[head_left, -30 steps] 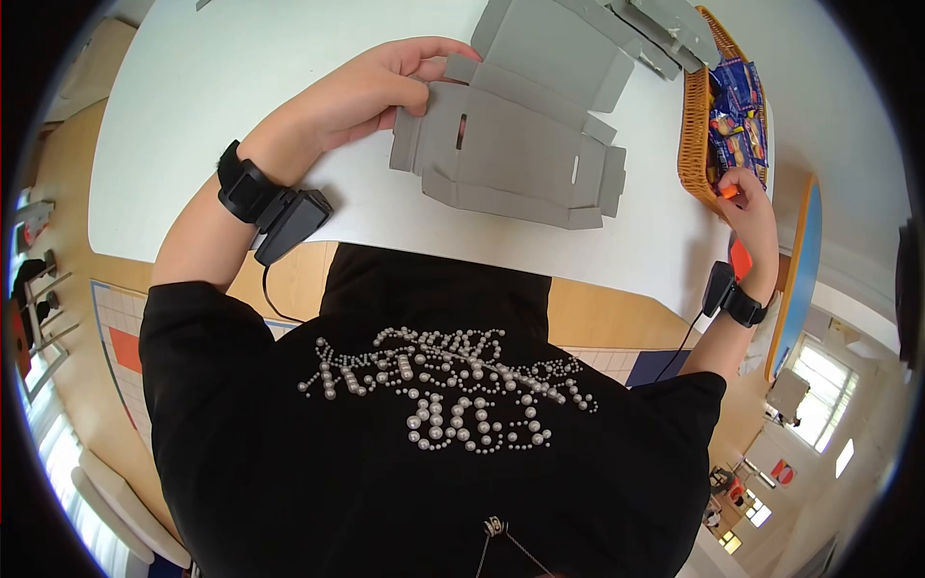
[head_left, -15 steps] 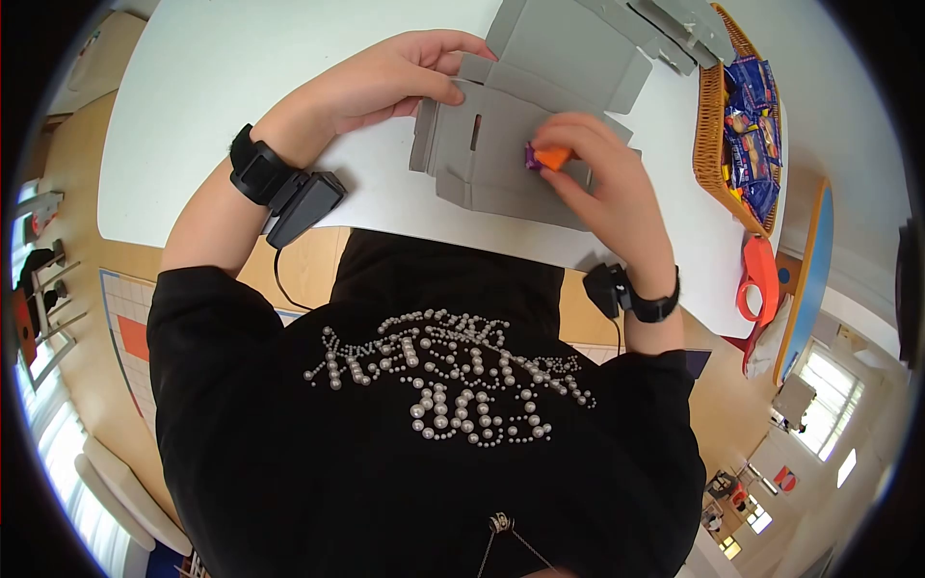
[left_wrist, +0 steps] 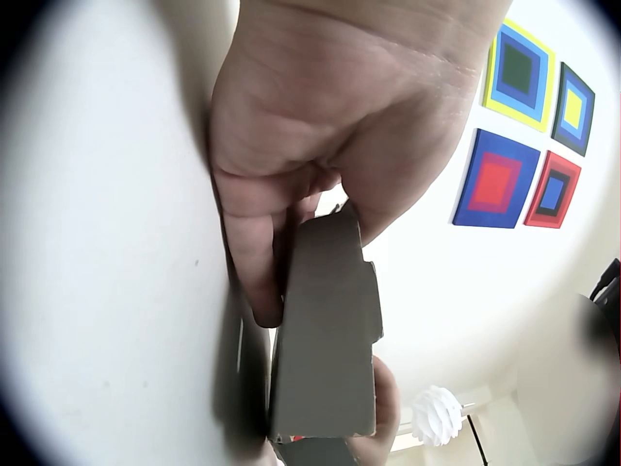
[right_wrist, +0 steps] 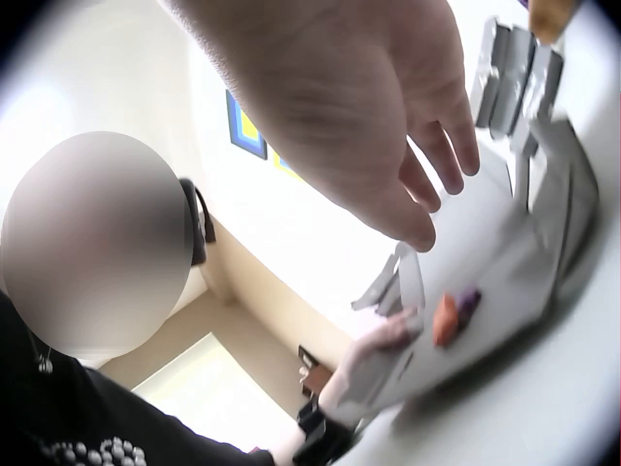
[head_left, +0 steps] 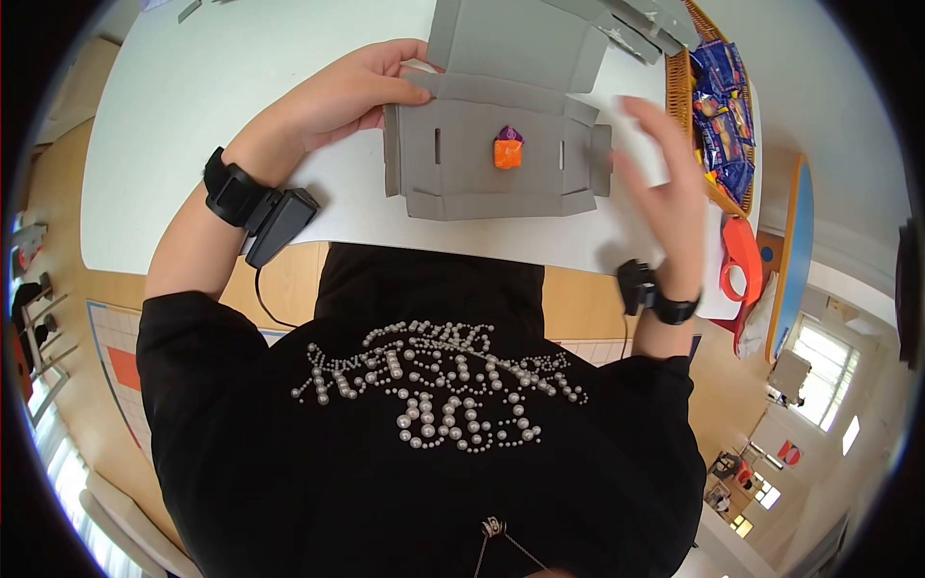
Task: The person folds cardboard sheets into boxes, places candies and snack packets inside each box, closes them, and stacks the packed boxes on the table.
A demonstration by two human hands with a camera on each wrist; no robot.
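Observation:
A grey cardboard box [head_left: 496, 183] lies unfolded near the table's front edge, its lid flap raised away from the person. The left hand [head_left: 352, 96] grips its left side, thumb over the edge; the left wrist view shows fingers behind the grey side wall [left_wrist: 325, 330]. On the box floor rest an orange packet [head_left: 508, 154] and a purple one [head_left: 510, 133], touching each other. Blurred, the right hand [head_left: 670, 183] hangs beside the box's right flap, fingers apart and holding nothing; in the right wrist view that hand [right_wrist: 388, 126] is above the box.
A wicker basket [head_left: 678, 96] of blue snack packets stands at the right. In front of it lies a red-orange tape dispenser [head_left: 740, 252]. More grey cardboard [head_left: 650, 29] is behind the box on the right, and a small grey piece [head_left: 190, 11] lies at the far left.
The right hand went from the basket to over the box, let go of the orange and purple packets there, and moved back right. The left hand keeps its grip on the box.

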